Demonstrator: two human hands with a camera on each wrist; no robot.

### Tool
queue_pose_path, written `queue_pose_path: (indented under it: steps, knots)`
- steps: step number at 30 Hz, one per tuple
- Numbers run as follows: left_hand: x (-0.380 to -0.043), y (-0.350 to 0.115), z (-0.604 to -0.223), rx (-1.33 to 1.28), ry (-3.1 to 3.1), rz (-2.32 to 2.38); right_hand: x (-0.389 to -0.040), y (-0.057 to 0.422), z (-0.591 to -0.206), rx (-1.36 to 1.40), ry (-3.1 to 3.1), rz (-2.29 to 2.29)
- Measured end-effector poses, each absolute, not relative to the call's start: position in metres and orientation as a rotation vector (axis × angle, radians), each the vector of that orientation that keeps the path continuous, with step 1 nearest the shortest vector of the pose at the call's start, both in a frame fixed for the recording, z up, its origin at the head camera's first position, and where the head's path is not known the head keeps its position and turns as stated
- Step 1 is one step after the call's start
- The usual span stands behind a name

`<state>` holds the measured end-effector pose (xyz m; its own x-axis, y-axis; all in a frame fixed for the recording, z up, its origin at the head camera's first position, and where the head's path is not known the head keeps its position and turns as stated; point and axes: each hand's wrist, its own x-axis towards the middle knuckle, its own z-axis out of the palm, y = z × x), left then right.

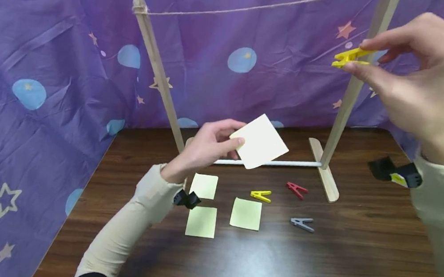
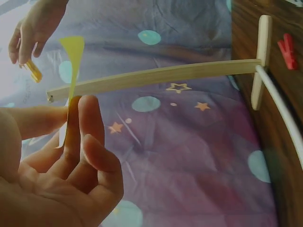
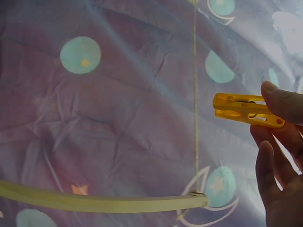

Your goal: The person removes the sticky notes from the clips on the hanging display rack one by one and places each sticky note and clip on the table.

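Note:
My left hand pinches a pale yellow sticky note by its left corner, thumb in front and fingers behind. In the left wrist view the note shows nearly edge-on and slightly bent. Up at the right, my right hand pinches a yellow clothespin by its handles between thumb and finger. The right wrist view shows that clothespin beside the string, apart from it. The string runs between two wooden posts, above the note.
Three sticky notes lie on the dark wood table. Beside them are a yellow clothespin, a red clothespin and a grey clothespin. A left post, a right post and a white bar form the frame.

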<state>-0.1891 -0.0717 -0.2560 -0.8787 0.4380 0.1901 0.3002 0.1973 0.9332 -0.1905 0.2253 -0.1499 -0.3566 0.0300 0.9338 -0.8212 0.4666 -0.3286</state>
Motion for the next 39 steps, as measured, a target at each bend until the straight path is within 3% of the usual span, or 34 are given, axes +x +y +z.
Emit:
queue_pose_path:
  steps: [19,30,39]
  knots:
    - [-0.134,-0.098,-0.350,0.760,2.280,1.462,-0.190,0.215,-0.226,0.845,-1.639,1.592]
    - [-0.117,-0.090,-0.391,0.686,2.200,1.361,-0.201,0.208,-0.287,0.735,-1.781,1.769]
    - [-0.109,-0.078,-0.415,0.683,2.242,1.173,-0.207,0.203,-0.335,0.513,-2.161,1.615]
